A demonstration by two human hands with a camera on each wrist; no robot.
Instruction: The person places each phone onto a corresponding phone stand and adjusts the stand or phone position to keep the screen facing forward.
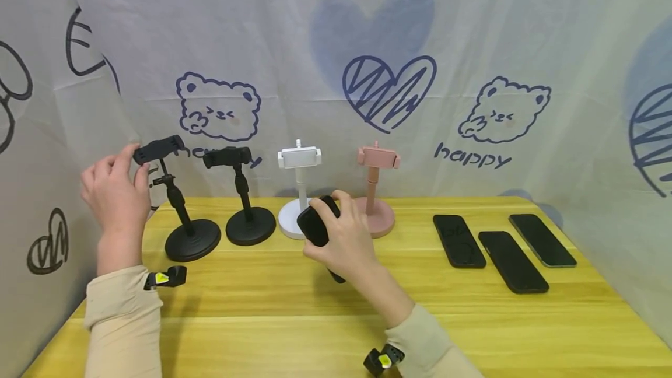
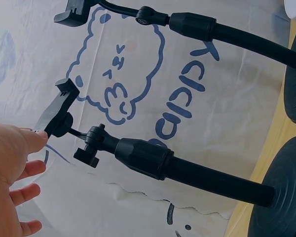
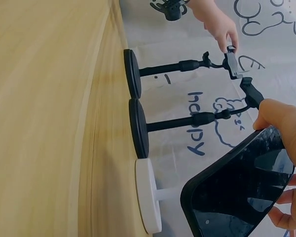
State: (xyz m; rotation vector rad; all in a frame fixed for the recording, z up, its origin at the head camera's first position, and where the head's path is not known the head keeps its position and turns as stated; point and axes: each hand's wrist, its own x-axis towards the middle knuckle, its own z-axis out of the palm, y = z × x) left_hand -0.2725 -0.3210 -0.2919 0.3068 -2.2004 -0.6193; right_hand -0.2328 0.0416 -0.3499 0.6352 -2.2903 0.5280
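Note:
My left hand (image 1: 118,194) pinches the outer end of the clamp (image 1: 158,149) on the leftmost black phone stand (image 1: 181,212). In the left wrist view, the thumb and a finger meet at that clamp's end, with the other fingers (image 2: 25,194) off the stand. My right hand (image 1: 350,238) grips a black smartphone (image 3: 237,185) by its edges, tilted above the table in front of the white phone stand (image 1: 299,157). A second black phone stand (image 1: 249,226) stands between the first and the white one. The right hand partly hides the pink phone stand (image 1: 379,158).
At the right of the wooden table (image 1: 252,319) lie three dark smartphones: one (image 1: 459,241) on the left, one (image 1: 513,262) nearer the front, one (image 1: 542,240) farther right. A patterned curtain (image 1: 294,34) hangs behind and beside the table.

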